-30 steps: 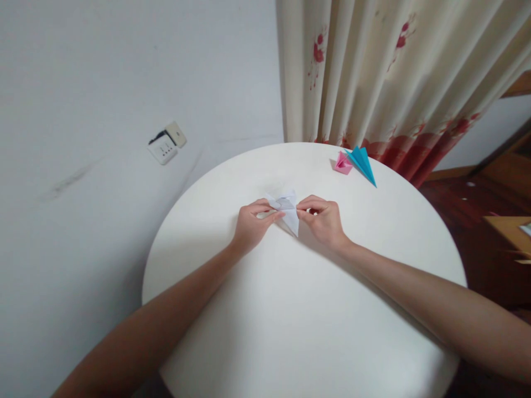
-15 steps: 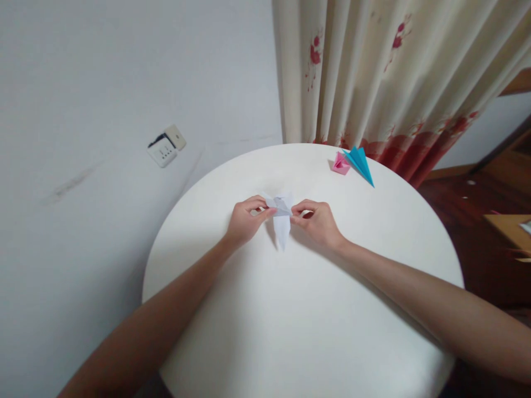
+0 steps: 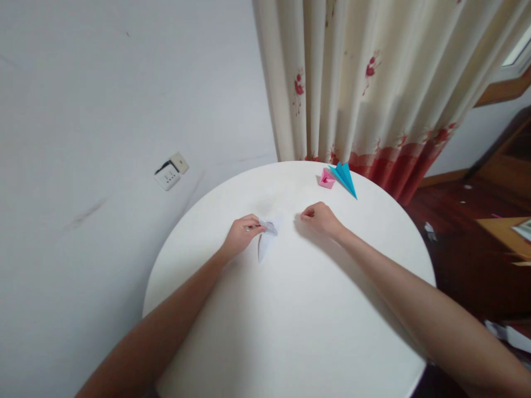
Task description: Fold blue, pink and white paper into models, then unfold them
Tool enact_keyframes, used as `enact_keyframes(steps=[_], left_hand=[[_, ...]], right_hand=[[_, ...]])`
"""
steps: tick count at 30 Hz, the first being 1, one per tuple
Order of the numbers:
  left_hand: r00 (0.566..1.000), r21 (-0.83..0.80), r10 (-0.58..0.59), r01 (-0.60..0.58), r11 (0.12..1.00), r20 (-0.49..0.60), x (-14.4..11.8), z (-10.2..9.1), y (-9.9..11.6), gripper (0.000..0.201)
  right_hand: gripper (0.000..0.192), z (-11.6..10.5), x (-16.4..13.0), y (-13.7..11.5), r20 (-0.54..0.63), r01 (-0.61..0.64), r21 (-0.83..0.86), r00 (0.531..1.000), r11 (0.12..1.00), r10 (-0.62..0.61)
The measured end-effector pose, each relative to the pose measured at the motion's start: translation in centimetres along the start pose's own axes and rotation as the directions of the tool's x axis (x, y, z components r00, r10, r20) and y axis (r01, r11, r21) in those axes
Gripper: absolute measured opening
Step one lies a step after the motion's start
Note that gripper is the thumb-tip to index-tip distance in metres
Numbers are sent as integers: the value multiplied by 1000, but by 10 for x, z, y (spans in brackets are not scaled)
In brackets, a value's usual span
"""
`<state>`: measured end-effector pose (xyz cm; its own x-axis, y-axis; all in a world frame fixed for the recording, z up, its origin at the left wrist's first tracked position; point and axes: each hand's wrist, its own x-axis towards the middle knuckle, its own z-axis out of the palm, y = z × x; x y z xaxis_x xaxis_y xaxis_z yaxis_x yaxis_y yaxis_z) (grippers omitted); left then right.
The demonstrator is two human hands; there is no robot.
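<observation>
Between the thumb and fingers of my left hand (image 3: 241, 234) is a folded piece of white paper (image 3: 269, 235), pinched at its left side. One pointed flap of the paper hangs toward me, and another part points away. My right hand (image 3: 320, 218) is closed just above the table, to the right of the paper and apart from it. Its fingers are curled together, and whether anything small is between them cannot be seen. Both hands are over the white round table (image 3: 302, 309).
A pink folded-paper piece (image 3: 327, 178) and a blue paper plane (image 3: 345, 179) lie side by side near the table's far edge. Behind them hangs a cream and red curtain (image 3: 348, 99). A wall with a socket (image 3: 167, 177) borders the left side.
My right hand has let go of the white paper and moved off to the right. The paper has turned in my left hand, which keeps its pinch. The camera view has shifted.
</observation>
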<state>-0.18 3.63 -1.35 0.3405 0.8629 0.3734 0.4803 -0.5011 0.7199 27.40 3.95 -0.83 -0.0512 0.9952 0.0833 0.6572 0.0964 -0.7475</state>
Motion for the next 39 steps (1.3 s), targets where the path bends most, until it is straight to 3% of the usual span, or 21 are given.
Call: enact_keyframes(steps=[6, 16, 24, 29, 33, 39], left_hand=[[994, 49, -37, 43, 998, -101, 33, 29, -7, 16], [977, 52, -61, 72, 996, -202, 143, 100, -15, 9], [973, 39, -84, 95, 995, -217, 197, 126, -30, 12], [972, 10, -101, 106, 994, -213, 209, 133, -38, 15], [971, -19, -102, 100, 995, -217, 206, 132, -39, 37], [941, 21, -118, 131, 991, -317, 164, 97, -41, 48]], right_hand=[[20, -22, 19, 17, -145, -82, 15, 986, 997, 83], [21, -52, 37, 43, -297, -173, 74, 936, 982, 187], [23, -67, 40, 51, -363, -207, 111, 902, 972, 234], [24, -67, 41, 52, -376, -200, 120, 897, 972, 231], [22, -65, 40, 53, -389, -187, 126, 894, 974, 222], [27, -57, 37, 43, -417, -82, 135, 900, 987, 131]])
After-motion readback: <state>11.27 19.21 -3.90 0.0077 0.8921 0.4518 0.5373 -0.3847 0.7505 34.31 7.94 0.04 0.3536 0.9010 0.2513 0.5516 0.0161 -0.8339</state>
